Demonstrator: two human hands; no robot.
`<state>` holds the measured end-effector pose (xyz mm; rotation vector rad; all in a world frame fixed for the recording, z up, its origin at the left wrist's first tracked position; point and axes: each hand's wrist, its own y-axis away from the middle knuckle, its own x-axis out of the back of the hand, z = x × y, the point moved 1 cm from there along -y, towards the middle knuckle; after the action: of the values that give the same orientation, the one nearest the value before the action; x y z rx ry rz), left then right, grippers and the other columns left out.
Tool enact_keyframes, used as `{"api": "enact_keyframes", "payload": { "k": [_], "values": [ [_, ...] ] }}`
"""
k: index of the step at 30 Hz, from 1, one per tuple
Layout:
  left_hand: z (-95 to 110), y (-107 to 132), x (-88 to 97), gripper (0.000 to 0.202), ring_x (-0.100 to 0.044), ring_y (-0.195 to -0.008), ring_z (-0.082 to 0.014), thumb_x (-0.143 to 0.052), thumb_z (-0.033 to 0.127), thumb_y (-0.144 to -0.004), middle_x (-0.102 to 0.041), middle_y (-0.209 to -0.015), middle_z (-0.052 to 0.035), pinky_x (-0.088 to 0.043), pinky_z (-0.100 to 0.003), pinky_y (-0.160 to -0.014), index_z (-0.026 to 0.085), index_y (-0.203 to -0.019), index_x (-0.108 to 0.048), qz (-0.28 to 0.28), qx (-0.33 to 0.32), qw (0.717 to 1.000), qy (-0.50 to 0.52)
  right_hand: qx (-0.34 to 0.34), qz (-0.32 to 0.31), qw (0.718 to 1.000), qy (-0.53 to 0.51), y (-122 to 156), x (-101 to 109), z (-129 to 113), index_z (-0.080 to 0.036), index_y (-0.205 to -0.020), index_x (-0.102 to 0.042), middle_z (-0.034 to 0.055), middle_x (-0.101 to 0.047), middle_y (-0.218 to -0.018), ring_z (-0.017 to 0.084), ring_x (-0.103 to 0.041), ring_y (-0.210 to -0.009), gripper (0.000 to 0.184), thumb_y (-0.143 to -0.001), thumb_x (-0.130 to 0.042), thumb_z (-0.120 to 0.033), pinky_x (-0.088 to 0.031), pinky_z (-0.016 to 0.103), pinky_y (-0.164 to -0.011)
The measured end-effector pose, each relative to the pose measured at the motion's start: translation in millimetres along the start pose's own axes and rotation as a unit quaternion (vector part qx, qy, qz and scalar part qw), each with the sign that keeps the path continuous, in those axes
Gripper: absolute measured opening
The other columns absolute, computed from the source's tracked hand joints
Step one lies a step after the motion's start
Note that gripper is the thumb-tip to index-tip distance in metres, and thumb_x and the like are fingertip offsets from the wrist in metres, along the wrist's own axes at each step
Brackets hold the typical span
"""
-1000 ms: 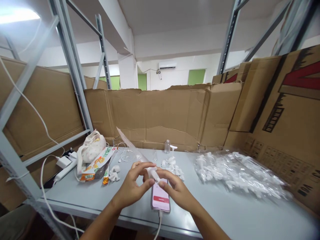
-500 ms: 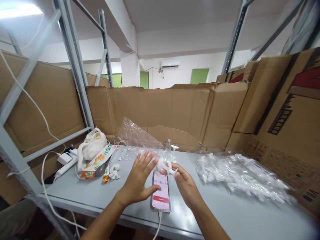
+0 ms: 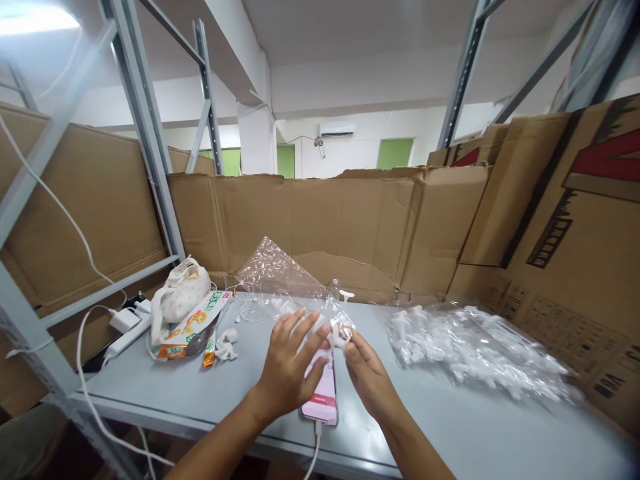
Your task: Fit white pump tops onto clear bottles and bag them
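Note:
My left hand [image 3: 290,363] is over the near middle of the grey table [image 3: 450,427], fingers curled round a clear plastic bag [image 3: 280,277] with white plastic parts inside. My right hand [image 3: 367,373] meets it from the right and pinches a small white pump part [image 3: 340,337] at the bag's edge. Under both hands a phone [image 3: 323,397] with a pink screen lies flat, a white cable plugged into its near end.
A pile of clear-bagged white pump parts [image 3: 475,350] lies to the right. On the left are a snack packet [image 3: 193,327], a cloth pouch [image 3: 180,293], loose white parts [image 3: 227,343], earphones [image 3: 247,303] and a power strip [image 3: 127,330]. Cardboard walls [image 3: 325,227] and metal rack posts [image 3: 145,127] surround the table.
The clear bag came up from the table and spread open between my hands. My left hand went from a pinch, to flat, to curled round the bag; my right hand kept the white part.

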<state>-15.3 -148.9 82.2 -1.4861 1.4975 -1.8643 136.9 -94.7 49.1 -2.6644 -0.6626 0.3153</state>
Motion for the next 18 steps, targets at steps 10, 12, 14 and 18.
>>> {"api": "enact_keyframes", "payload": {
  "k": [10, 12, 14, 18],
  "values": [
    [1.2, -2.3, 18.3, 0.053, -0.035, -0.127, -0.0288, -0.051, 0.022, -0.083, -0.034, -0.142, -0.0129, -0.034, -0.046, -0.097, 0.026, -0.133, -0.033, -0.034, -0.056, 0.992, 0.106, 0.010, -0.027, 1.000, 0.008, 2.2, 9.5, -12.9, -0.022, -0.118, -0.048, 0.0075, -0.066, -0.100, 0.020, -0.066, -0.075, 0.041, -0.087, -0.046, -0.048, -0.047, 0.040, -0.085],
    [-5.2, -6.8, 25.2, 0.052, -0.038, -0.125, -0.0264, -0.048, 0.021, -0.085, -0.035, -0.141, -0.0129, -0.036, -0.044, -0.097, 0.025, -0.134, -0.032, -0.035, -0.025, 0.989, 0.139, 0.010, -0.077, 0.997, -0.002, 3.4, 9.0, -20.2, -0.022, -0.118, -0.045, 0.0062, -0.067, -0.094, 0.015, -0.062, -0.054, 0.039, -0.088, -0.043, -0.047, -0.051, 0.037, -0.070],
    [-11.5, -14.2, 31.1, 0.049, -0.040, -0.124, -0.0246, -0.047, 0.019, -0.086, -0.035, -0.141, -0.0123, -0.037, -0.043, -0.098, 0.025, -0.133, -0.034, -0.043, 0.013, 0.985, 0.164, 0.016, -0.111, 0.994, -0.006, 3.7, 7.9, -26.7, -0.022, -0.117, -0.044, 0.0065, -0.066, -0.098, 0.012, -0.059, -0.047, 0.035, -0.090, -0.042, -0.044, -0.051, 0.036, -0.067],
    [-22.0, -36.4, 40.9, 0.044, -0.041, -0.123, -0.0226, -0.044, 0.016, -0.087, -0.035, -0.141, -0.0100, -0.037, -0.043, -0.099, 0.026, -0.129, -0.040, -0.047, 0.050, 0.980, 0.185, 0.026, -0.155, 0.987, 0.029, 3.0, 6.9, -35.2, -0.021, -0.113, -0.049, 0.0063, -0.066, -0.098, 0.009, -0.057, -0.047, 0.033, -0.090, -0.041, -0.044, -0.049, 0.036, -0.073]
  ]
}}
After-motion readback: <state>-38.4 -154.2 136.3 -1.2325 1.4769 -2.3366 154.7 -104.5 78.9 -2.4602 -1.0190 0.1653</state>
